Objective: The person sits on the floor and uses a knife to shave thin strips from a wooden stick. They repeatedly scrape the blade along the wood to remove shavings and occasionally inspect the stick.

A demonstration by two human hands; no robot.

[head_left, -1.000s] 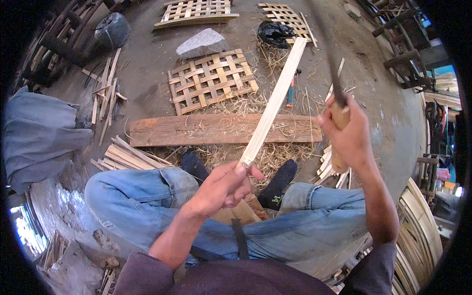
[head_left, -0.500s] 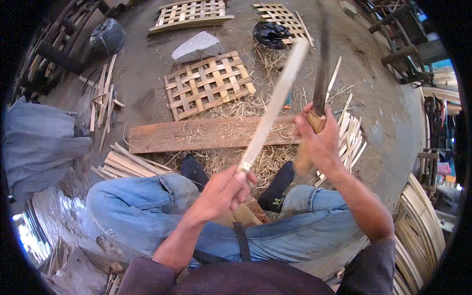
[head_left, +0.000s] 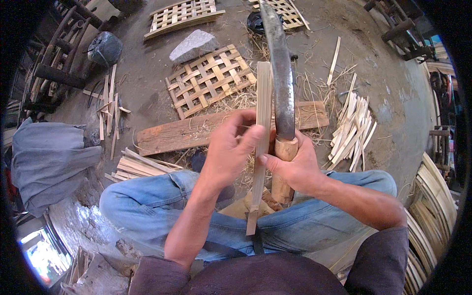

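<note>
I sit with my knees apart in blue jeans. My left hand (head_left: 228, 147) grips a long pale bamboo strip (head_left: 261, 128) held nearly upright in front of me. My right hand (head_left: 295, 164) is closed on the bamboo handle of a long dark curved knife (head_left: 280, 73), blade pointing up and away. The two hands touch, and the blade runs alongside the strip's right edge. The strip's lower end reaches down between my thighs.
A worn wooden plank (head_left: 196, 130) lies across the ground ahead. Woven bamboo lattices (head_left: 209, 78) and a grey stone (head_left: 194, 45) lie beyond it. Cut strips are piled at right (head_left: 351, 128) and left (head_left: 140, 164). A grey cloth (head_left: 46, 157) lies far left.
My right hand has come down and in from the right with the knife, meeting my left hand. The strip has swung from a slant to nearly upright.
</note>
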